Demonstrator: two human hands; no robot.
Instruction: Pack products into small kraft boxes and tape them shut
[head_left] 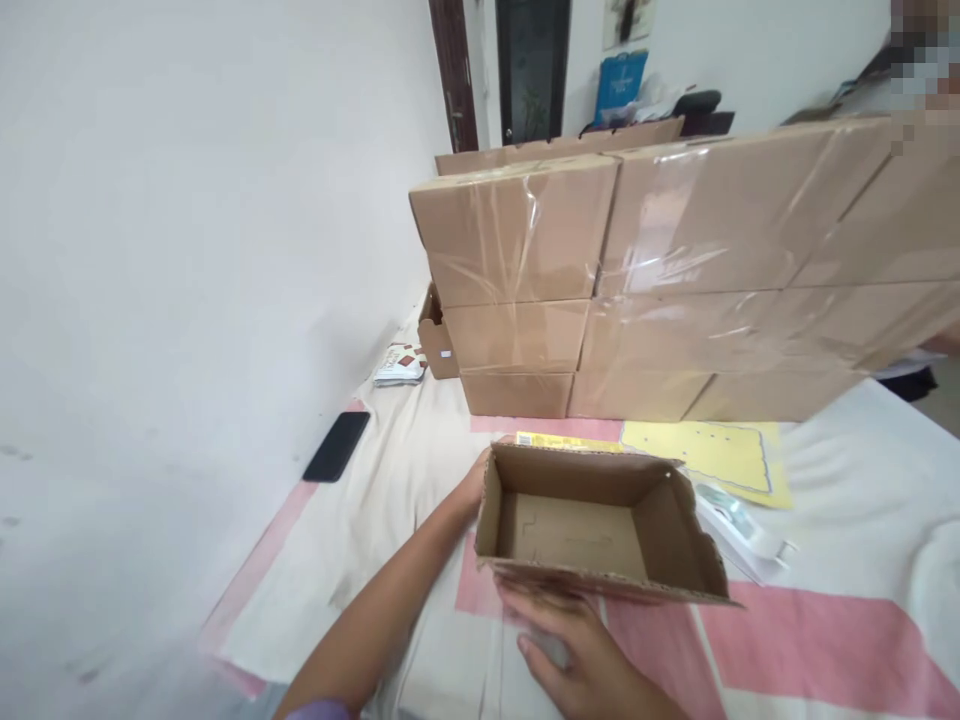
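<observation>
An open-topped cardboard box (pixel 574 525) stands in front of me, with bare inner walls, rough cut edges and nothing inside. Around its left end goes my left hand (pixel 478 478), gripping the wall; most of its fingers are hidden behind the cardboard. My right hand (pixel 574 640) lies at the near side, fingers stretched out with their tips against the box's front wall and the thumb apart. To the box's right, close by, lies a white plastic device (pixel 742 535) with a clear greenish part. Behind the box is a yellow sheet (pixel 705 455), partly covered.
A wall of taped cardboard cartons (pixel 637 270) closes off the back of the cloth-covered surface (pixel 375 480). Along the left wall lie a black phone (pixel 336 446) and a white packet (pixel 400 364), beside a small open carton (pixel 437 340). A person is partly visible at the far right.
</observation>
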